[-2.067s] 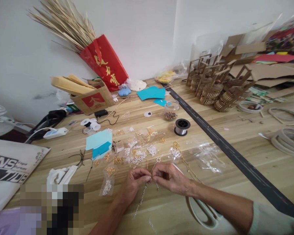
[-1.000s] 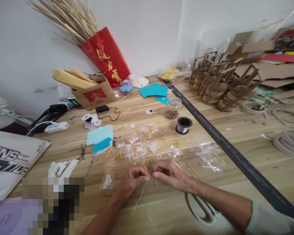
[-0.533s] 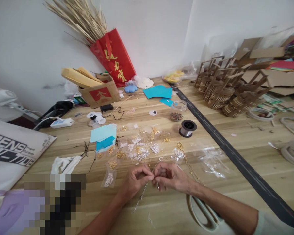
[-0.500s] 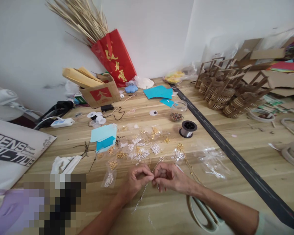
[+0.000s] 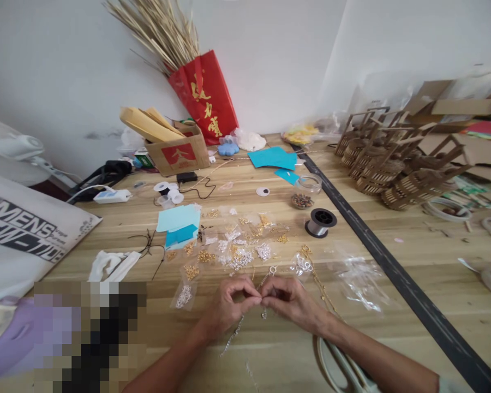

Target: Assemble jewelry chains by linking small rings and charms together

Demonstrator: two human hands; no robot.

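My left hand [image 5: 229, 305] and my right hand [image 5: 292, 303] meet fingertip to fingertip low in the middle of the view, both closed in a pinch. A silver chain [image 5: 232, 339] runs through their fingers. Its lower end hangs below my left hand, and its upper part slants up to a round silver ring [image 5: 273, 270] beyond the fingertips. Just under the pinch dangles a small silver charm [image 5: 264, 314]. The fingers cover the exact spot being gripped. Pale-handled scissors [image 5: 339, 365] lie partly under my right forearm.
Small bags of silver beads [image 5: 242, 257] and gold findings [image 5: 205, 256] lie beyond my hands. A gold chain [image 5: 321, 286], clear plastic bags [image 5: 362, 284] and a wire spool [image 5: 321, 222] are to the right. Farther off stand a bead jar [image 5: 303, 201], woven baskets [image 5: 405, 185] and a red bag [image 5: 213, 98].
The view has shifted, so most of the table appears farther right. Both hands stay pinched together at the chain; the charm beneath them shows more clearly now.
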